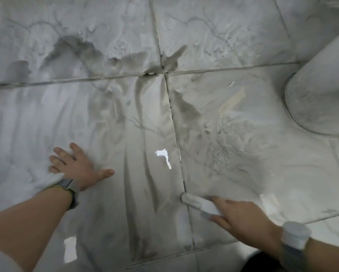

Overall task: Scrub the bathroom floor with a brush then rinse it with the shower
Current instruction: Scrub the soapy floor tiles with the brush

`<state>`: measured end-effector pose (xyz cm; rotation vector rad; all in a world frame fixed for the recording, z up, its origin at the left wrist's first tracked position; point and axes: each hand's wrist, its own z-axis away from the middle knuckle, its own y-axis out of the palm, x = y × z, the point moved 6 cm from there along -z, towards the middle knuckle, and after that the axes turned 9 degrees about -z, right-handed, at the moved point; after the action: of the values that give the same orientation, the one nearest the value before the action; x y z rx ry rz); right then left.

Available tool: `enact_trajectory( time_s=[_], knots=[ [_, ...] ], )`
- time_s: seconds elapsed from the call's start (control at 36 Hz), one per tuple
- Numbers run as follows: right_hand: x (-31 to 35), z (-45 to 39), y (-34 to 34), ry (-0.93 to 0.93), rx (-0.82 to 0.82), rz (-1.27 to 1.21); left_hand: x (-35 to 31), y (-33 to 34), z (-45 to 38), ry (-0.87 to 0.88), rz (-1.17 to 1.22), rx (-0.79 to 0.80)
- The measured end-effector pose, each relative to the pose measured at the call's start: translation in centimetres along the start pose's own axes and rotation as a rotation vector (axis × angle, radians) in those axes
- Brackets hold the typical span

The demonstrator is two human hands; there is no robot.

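Note:
The grey tiled bathroom floor is wet and smeared with white suds and dark streaks. My left hand lies flat on the floor at the lower left with its fingers spread, beside a patch of foam. My right hand at the lower right grips a white brush, whose head sticks out to the left and touches the floor right at a grout line. The brush is blurred and partly hidden under my fingers.
A white rounded pedestal base stands at the right edge. Grout lines cross near the middle. Thick suds cover the far tiles. A dark object shows at the bottom edge. Both wrists wear watches.

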<state>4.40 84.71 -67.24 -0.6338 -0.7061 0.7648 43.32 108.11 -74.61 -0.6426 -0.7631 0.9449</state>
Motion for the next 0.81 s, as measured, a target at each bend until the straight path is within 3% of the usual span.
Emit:
enact_trajectory(
  time_s=[0.19,0.28,0.36,0.44,0.56,0.64,0.72,0.81],
  knots=[
    [1.5,0.4,6.5,-0.616,0.086,0.234,-1.4,-0.9,3.2,-0.061,-0.154,-0.117],
    [0.6,0.4,7.9,-0.746,0.141,0.251,-4.8,0.0,6.0,0.064,-0.090,-0.120],
    [-1.9,-2.0,5.2,-0.757,0.096,0.221,-9.1,1.0,9.3,0.167,-0.045,-0.096],
    [-4.3,-7.0,0.6,-0.598,0.032,0.153,-12.2,1.4,10.9,0.168,-0.008,-0.078],
    [-6.9,-15.3,-7.9,-0.261,-0.278,0.023,-14.0,0.8,10.8,0.132,0.019,0.020],
    [-7.1,-16.6,-10.9,-0.191,-0.396,-0.050,-13.8,0.5,10.2,0.129,0.076,0.088],
    [-5.0,-12.5,-7.6,-0.330,-0.298,-0.075,-13.4,0.0,9.9,0.152,0.089,0.178],
    [-2.9,-6.8,-1.0,-0.512,0.015,-0.059,-13.5,-0.9,9.9,0.146,0.089,0.233]
  ],
)
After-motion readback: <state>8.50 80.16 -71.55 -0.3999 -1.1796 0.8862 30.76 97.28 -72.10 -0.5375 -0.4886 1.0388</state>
